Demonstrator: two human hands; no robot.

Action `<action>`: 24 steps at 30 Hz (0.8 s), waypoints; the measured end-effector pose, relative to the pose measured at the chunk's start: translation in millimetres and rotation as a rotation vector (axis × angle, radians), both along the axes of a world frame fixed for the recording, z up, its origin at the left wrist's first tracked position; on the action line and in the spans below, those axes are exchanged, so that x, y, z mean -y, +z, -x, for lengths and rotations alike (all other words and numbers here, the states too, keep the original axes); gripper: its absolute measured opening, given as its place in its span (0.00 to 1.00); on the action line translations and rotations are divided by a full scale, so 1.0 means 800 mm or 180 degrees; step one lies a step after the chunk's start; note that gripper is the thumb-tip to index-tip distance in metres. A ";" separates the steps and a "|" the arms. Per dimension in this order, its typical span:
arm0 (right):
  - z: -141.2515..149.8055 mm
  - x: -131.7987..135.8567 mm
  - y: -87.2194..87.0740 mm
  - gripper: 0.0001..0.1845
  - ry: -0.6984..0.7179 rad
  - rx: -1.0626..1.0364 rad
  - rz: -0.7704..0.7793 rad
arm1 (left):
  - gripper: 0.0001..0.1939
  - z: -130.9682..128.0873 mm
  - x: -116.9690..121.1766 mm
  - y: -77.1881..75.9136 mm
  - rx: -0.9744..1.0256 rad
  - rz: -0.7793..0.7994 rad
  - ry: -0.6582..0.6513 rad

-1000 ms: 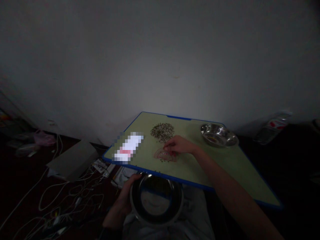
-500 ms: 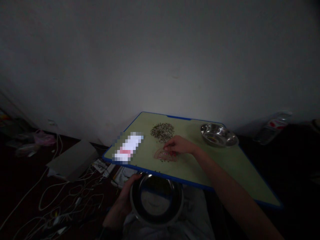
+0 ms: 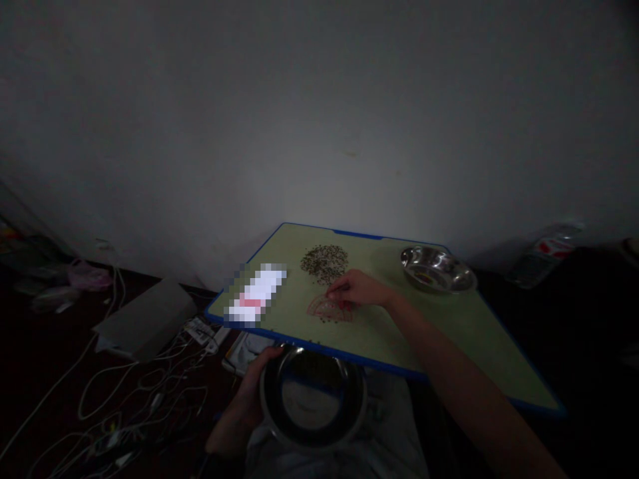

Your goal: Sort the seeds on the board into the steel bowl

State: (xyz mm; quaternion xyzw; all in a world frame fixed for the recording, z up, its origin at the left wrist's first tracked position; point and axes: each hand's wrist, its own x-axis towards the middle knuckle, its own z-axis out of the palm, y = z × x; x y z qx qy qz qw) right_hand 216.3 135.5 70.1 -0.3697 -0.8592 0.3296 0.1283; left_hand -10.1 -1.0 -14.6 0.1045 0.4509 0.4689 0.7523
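My left hand [image 3: 259, 370] grips the rim of a shiny metal bowl [image 3: 313, 398] below the table's front edge, its thumb over the rim. On the pale green tabletop [image 3: 389, 332], my right hand [image 3: 357, 289] has its fingers closed on a clear protractor with red markings [image 3: 324, 308]. The protractor lies nearly flat, with a few small dark grains beside its lower edge. Just beyond it spreads a pile of small dark and light grains [image 3: 324, 263], too small to name surely. A second metal bowl [image 3: 436, 269] stands at the table's back right.
A bright pixelated phone-like shape [image 3: 257, 296] lies on the table's left. On the floor at left are a cardboard box [image 3: 150, 319], tangled white cables [image 3: 154, 399] and a pink plastic bag [image 3: 88, 274]. A plastic bottle [image 3: 544, 256] is at right, near the wall [image 3: 319, 133].
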 end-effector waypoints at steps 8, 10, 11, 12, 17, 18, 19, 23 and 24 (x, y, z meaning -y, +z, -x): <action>-0.001 0.000 -0.001 0.14 0.0012 -0.0106 0.0267 | 0.08 -0.001 0.000 0.000 0.0072 -0.0032 -0.0085; -0.001 0.001 -0.002 0.15 0.0022 -0.0136 0.0336 | 0.08 -0.001 0.001 0.001 0.0099 -0.0032 -0.0096; 0.000 0.002 -0.002 0.15 0.0017 -0.0140 0.0370 | 0.08 -0.001 0.001 0.001 0.0119 -0.0062 -0.0096; 0.000 0.002 -0.003 0.15 0.0006 -0.0142 0.0407 | 0.08 -0.001 0.001 0.001 0.0138 -0.0097 -0.0097; 0.000 0.001 -0.003 0.15 0.0034 -0.0109 0.0334 | 0.08 -0.001 0.000 0.000 0.0055 -0.0027 -0.0105; 0.000 0.001 -0.002 0.15 0.0035 -0.0086 0.0265 | 0.09 -0.001 0.000 0.000 0.0038 -0.0016 -0.0132; 0.000 0.001 -0.001 0.15 0.0037 -0.0062 0.0207 | 0.09 -0.001 -0.001 -0.001 0.0024 -0.0043 -0.0120; -0.001 0.000 0.000 0.15 0.0046 -0.0043 0.0176 | 0.07 -0.001 0.000 -0.001 0.0004 -0.0116 -0.0021; -0.001 0.000 0.000 0.15 0.0032 -0.0058 0.0199 | 0.07 -0.001 0.000 -0.001 0.0013 -0.0116 -0.0034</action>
